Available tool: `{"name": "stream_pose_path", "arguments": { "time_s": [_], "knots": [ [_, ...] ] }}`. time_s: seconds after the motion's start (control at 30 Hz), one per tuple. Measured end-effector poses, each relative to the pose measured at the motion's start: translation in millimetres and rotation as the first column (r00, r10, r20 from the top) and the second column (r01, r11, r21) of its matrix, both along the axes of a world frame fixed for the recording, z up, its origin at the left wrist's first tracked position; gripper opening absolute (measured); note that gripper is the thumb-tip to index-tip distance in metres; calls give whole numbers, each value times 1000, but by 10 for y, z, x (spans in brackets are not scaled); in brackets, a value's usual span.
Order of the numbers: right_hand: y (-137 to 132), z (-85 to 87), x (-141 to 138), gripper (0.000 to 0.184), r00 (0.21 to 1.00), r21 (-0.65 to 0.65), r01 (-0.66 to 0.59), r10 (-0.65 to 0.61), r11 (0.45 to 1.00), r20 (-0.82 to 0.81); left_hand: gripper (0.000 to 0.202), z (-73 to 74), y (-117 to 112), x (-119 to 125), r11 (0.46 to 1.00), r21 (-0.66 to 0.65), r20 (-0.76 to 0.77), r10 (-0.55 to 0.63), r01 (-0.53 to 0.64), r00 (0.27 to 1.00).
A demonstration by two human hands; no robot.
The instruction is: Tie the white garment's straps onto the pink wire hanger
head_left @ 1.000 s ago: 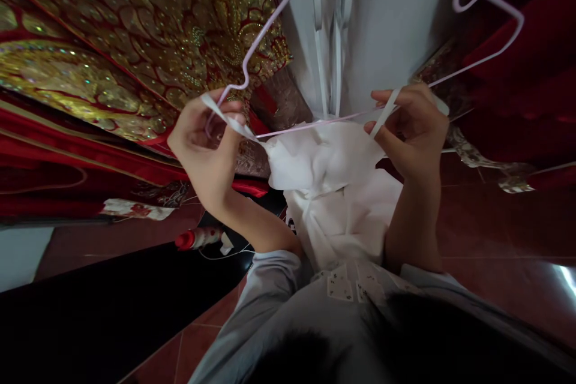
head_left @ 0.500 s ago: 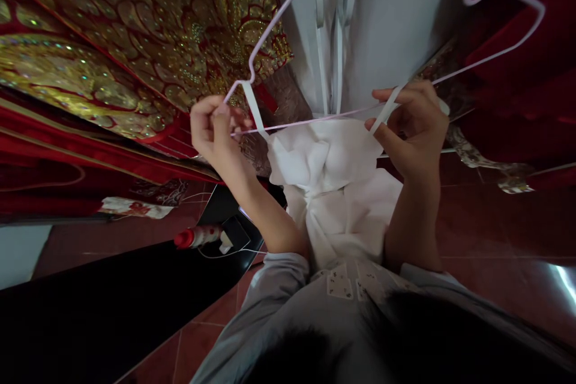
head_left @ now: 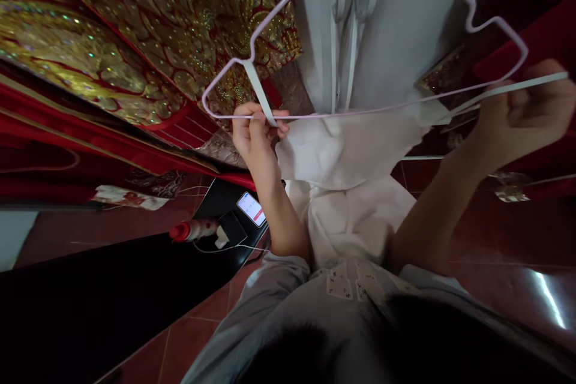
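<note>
A pale pink clothes hanger [head_left: 274, 11] spans the view in front of me, its hook beyond the top edge. One white strap [head_left: 260, 91] of a white dress [head_left: 342, 150] is looped over the hanger's left notch. My left hand [head_left: 254, 132] is closed around the hanger's bottom bar at the foot of that strap. Out to the right, my right hand [head_left: 526, 111] grips the other strap [head_left: 535, 83], pulled taut sideways past the hanger's right end. The dress hangs below the bar toward my body, and its lower part is hidden.
Red and gold sequined garments [head_left: 180, 30] hang at the left, with dark red cloth [head_left: 551, 6] at the right. A black table [head_left: 135, 288] bears a red-capped bottle [head_left: 191, 230], a black box [head_left: 233, 229] and a lit phone [head_left: 252, 209]. Grey-white panels [head_left: 405, 42] stand ahead.
My right hand has moved right, drawing its strap out past the hanger's end. My left hand has shifted right along the bar to the left strap. The phone has come into fuller view.
</note>
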State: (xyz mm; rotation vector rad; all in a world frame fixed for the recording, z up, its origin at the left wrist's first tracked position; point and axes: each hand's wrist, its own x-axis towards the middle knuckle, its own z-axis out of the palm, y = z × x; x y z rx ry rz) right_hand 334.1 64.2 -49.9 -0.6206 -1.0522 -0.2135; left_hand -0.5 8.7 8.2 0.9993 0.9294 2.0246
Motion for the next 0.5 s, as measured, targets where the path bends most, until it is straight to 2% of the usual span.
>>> {"name": "stream_pose_path", "arguments": {
  "time_s": [0.07,0.17,0.23,0.3,0.4,0.5],
  "knots": [
    [21,93,128,53,998,-53,-61,63,997,28,16,1,8,12,999,-35,-2,26,-26,1000],
    [-119,450,5,46,973,-283,-160,200,946,117,21,10,19,32,993,-94,-18,73,-74,997],
    [-242,728,-177,39,958,-411,-104,203,906,204,19,16,17,37,994,-69,-22,79,-80,997],
    [-337,943,-344,47,940,-551,-33,213,834,266,17,20,7,38,997,-11,-12,72,-72,997],
    [-410,1064,-493,60,932,-640,129,129,757,340,17,29,-12,40,998,15,6,54,-54,999],
    [-428,1018,-544,63,926,-606,194,60,772,372,21,49,-23,39,998,-26,7,56,-55,998]
  ]
}}
